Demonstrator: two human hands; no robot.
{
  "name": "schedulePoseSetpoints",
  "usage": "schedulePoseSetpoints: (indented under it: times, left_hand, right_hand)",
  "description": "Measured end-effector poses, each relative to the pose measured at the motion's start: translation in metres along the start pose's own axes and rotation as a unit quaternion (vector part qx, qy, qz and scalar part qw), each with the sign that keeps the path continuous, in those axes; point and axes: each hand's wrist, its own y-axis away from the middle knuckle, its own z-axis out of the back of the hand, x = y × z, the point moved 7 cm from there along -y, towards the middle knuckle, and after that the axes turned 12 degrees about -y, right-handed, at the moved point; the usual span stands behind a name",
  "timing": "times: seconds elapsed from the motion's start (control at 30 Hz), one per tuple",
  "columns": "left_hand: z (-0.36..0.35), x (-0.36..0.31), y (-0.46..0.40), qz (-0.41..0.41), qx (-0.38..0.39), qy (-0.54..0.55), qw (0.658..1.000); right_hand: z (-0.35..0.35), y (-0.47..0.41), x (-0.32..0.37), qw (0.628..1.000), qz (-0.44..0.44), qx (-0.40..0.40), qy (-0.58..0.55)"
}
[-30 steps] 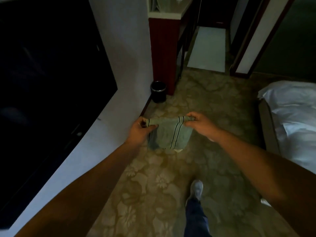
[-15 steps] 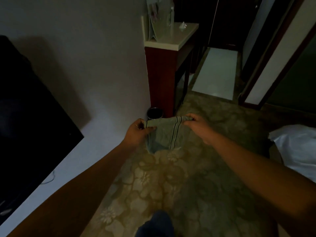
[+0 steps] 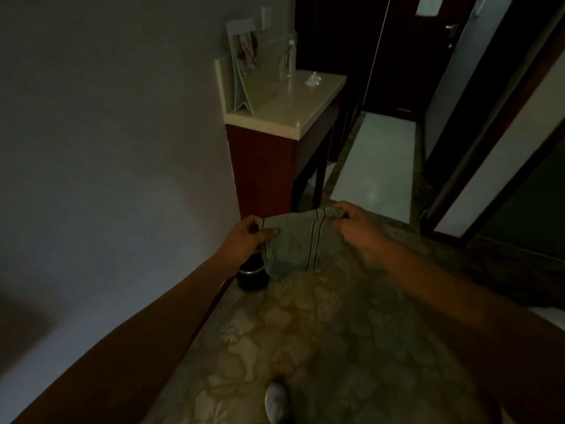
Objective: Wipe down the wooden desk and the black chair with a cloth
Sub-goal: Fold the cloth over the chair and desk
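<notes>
Cloth stretched between both hands, nothing wiped yet.

The left hand (image 3: 246,237) pinches one top corner of the striped cloth (image 3: 298,244) and the right hand (image 3: 356,223) pinches the other — both arms reach forward, hands level, cloth hanging between them above the carpet. Just beyond the hands stands a red-sided stand with a pale surface (image 3: 293,102); a dark bin (image 3: 252,275) sits below the left hand. No chair is in sight. Folding the cloth into a flat pad first would likely give firmer, even strokes.

Both arms are extended forward; left hand (image 3: 244,237) and right hand (image 3: 356,223) are each closed in a pinch, held level.
</notes>
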Motion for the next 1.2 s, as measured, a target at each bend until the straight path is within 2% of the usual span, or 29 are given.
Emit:
schedulePoseSetpoints:
  times: [0.23, 0.4, 0.6, 0.8, 0.87, 0.97, 1.03, 1.1, 1.17, 1.2]
  left_hand:
    - [0.009, -0.065, -0.155, -0.045, -0.047, -0.027, 0.997]
    - [0.010, -0.102, -0.245, -0.080, -0.103, -0.097, 0.987]
    - [-0.001, -0.125, -0.367, -0.068, -0.171, -0.161, 0.970]
    - [-0.011, -0.170, -0.463, -0.053, -0.249, -0.038, 0.966]
    - [0.001, -0.180, -0.492, -0.028, -0.301, -0.002, 0.953]
    - [0.024, -0.182, -0.531, 0.017, -0.401, 0.018, 0.916]
    - [0.029, -0.176, -0.550, 0.060, -0.426, -0.034, 0.902]
    - [0.026, -0.163, -0.572, 0.111, -0.382, -0.213, 0.893]
    - [0.015, -0.148, -0.591, 0.119, -0.296, -0.388, 0.865]
    - [0.009, -0.142, -0.596, 0.123, -0.264, -0.428, 0.856]
  right_hand:
    - [0.024, -0.173, 0.055, 0.997, 0.067, 0.024, 0.043]
    - [0.033, -0.294, 0.076, 0.994, 0.088, 0.038, 0.054]
    - [0.044, -0.455, 0.092, 0.987, 0.095, 0.112, 0.071]
    - [0.029, -0.599, 0.138, 0.975, 0.106, 0.185, 0.069]
    - [0.011, -0.637, 0.160, 0.965, 0.135, 0.209, 0.081]
    - [-0.021, -0.689, 0.179, 0.943, 0.206, 0.219, 0.140]
    - [-0.042, -0.716, 0.172, 0.922, 0.238, 0.212, 0.220]
    - [-0.065, -0.728, 0.151, 0.867, 0.247, 0.258, 0.348]
    - [-0.088, -0.724, 0.121, 0.797, 0.237, 0.382, 0.403]
    - [-0.094, -0.719, 0.106, 0.765, 0.219, 0.440, 0.417]
